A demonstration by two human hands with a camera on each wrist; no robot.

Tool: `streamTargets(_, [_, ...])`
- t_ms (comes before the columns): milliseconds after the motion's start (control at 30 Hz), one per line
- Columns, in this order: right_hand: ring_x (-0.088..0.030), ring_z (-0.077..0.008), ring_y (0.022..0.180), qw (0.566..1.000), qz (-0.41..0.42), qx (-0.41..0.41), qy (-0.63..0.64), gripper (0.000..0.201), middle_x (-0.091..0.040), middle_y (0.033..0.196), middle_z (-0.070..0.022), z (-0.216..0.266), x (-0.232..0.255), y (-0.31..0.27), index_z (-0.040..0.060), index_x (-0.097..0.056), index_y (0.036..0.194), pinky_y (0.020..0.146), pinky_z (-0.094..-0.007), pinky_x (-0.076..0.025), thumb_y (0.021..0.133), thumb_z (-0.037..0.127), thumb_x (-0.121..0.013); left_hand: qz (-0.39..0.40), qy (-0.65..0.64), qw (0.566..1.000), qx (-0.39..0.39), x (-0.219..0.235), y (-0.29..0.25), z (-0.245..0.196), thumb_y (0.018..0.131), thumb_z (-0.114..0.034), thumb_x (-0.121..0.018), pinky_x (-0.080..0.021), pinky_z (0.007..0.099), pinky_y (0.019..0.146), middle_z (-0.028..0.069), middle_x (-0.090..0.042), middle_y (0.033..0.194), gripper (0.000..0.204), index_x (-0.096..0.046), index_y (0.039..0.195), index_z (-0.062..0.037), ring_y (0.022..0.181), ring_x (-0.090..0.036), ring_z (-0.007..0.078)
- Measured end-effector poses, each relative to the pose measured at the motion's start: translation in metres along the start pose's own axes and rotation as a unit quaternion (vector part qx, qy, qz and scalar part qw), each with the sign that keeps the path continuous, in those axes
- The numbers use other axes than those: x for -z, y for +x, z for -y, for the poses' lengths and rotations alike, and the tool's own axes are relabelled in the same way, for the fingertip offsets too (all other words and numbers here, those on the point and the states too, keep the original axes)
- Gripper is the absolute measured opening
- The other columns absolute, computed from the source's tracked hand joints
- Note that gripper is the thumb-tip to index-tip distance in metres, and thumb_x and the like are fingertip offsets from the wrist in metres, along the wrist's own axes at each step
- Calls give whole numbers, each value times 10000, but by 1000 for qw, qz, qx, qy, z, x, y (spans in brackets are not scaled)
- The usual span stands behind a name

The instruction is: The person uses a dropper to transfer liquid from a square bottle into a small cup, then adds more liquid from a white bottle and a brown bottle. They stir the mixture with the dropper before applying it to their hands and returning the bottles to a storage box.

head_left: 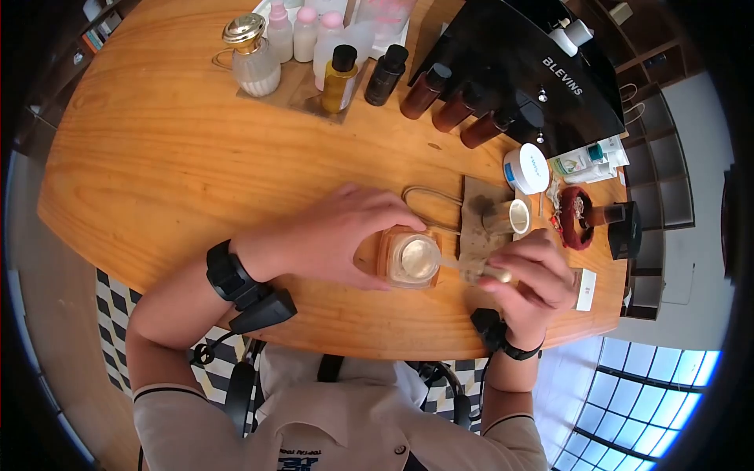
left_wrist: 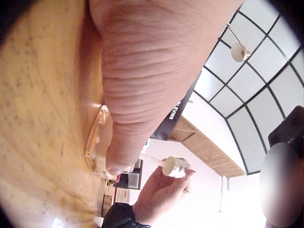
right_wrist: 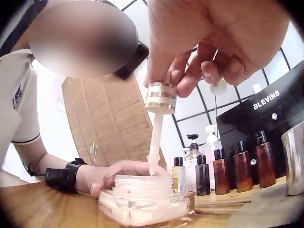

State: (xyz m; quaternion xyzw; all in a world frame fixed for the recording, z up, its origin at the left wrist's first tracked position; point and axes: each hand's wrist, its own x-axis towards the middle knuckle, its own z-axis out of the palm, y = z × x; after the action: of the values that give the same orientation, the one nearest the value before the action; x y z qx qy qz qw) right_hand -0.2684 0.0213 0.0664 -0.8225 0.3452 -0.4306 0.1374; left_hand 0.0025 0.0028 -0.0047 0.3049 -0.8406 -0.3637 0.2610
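My left hand (head_left: 326, 235) grips a square clear-glass jar (head_left: 414, 261) on the table, thumb on the near side and fingers round the far side. Its round mouth is uncovered, and pale cream shows inside. In my right hand (head_left: 536, 281) I pinch a dropper (right_wrist: 161, 99) by its gold-and-white striped cap. The dropper's translucent tube (right_wrist: 155, 142) points down, with its tip right at the jar's rim in the right wrist view. In the left wrist view, my hand covers much of the jar.
A small cylindrical container (head_left: 517, 216) with a pale rim stands by brown paper (head_left: 475, 243) right of the jar. Behind are a white tub (head_left: 528, 169), several dark bottles (head_left: 424, 92) and a black BLEVINS box (head_left: 526, 71). A white-and-gold bottle (head_left: 255, 67) stands far left.
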Motion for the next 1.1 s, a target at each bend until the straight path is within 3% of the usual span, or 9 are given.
streamTargets(67, [-592, -199, 716, 997, 53, -3, -54, 282, -689, 830, -66, 6, -3, 2, 2, -766, 821, 636, -305, -447, 602, 113, -906, 2, 1, 1000, 0, 0, 0, 0, 747, -324, -848, -324, 406, 1075, 42, -575, 1285, 688, -557, 1351, -170, 1245, -515, 241])
streamTargets(200, [-592, -198, 719, 1000, -10, 2, -23, 278, -682, 822, -60, -2, 2, -3, 7, -771, 831, 631, -300, -451, 604, 98, -903, 3, 1, 1000, 3, 0, 0, 0, 747, -324, -848, -323, 407, 1077, 42, -576, 1286, 687, -558, 1349, -163, 1248, -514, 240])
streamTargets(333, [-593, -203, 737, 998, 52, -12, -36, 285, -686, 825, -59, 7, -2, 2, 4, -766, 817, 646, -307, -453, 602, 127, -906, 8, 0, 1000, 7, 0, 1, 0, 749, -328, -847, -321, 408, 1081, 42, -575, 1292, 686, -559, 1348, -160, 1255, -511, 237])
streamTargets(467, [-594, -203, 732, 1000, -22, -15, -5, 282, -678, 818, -62, -5, 3, -5, 11, -774, 833, 641, -303, -454, 609, 125, -901, 8, 4, 1000, 9, 0, 0, -1, 753, -331, -845, -319, 407, 1085, 40, -575, 1297, 682, -560, 1348, -160, 1256, -512, 234])
streamTargets(600, [-602, -207, 734, 998, 55, -13, -31, 289, -693, 836, -63, 5, -1, 2, 8, -775, 830, 649, -310, -456, 605, 136, -903, 12, 3, 1000, 12, 1, 1, -1, 759, -331, -843, -316, 405, 1089, 37, -576, 1299, 678, -560, 1350, -160, 1257, -512, 232])
streamTargets(733, [-596, -201, 725, 1000, -19, -14, -3, 288, -683, 831, -63, -4, 3, -3, 4, -777, 847, 635, -300, -450, 615, 122, -899, 8, 1, 1000, 6, 1, 1, 0, 763, -327, -842, -320, 401, 1084, 38, -577, 1296, 671, -561, 1349, -159, 1254, -514, 228])
streamTargets(867, [-605, -195, 746, 997, 62, -29, -37, 272, -695, 845, -68, 6, 1, 3, 1, -776, 836, 641, -302, -456, 621, 111, -902, 11, 4, 1000, 5, 2, 2, -1, 764, -326, -842, -323, 400, 1080, 38, -579, 1292, 666, -562, 1345, -160, 1248, -517, 230])
streamTargets(1000, [-603, -193, 739, 997, -41, -67, 27, 265, -686, 838, -65, -6, 4, -4, 1, -776, 843, 636, -300, -454, 634, 106, -900, 2, 7, 1000, 3, 0, 2, 0, 751, -326, -853, -329, 404, 1076, 42, -582, 1288, 675, -566, 1341, -166, 1241, -520, 239])
streamTargets(1100, [-600, -190, 741, 999, 23, -40, 30, 287, -690, 845, -70, 0, 1, 0, 2, -777, 865, 637, -306, -455, 626, 98, -904, -6, 10, 1000, 2, -1, 2, 0, 739, -319, -863, -336, 407, 1074, 46, -585, 1289, 680, -573, 1334, -169, 1239, -521, 246])
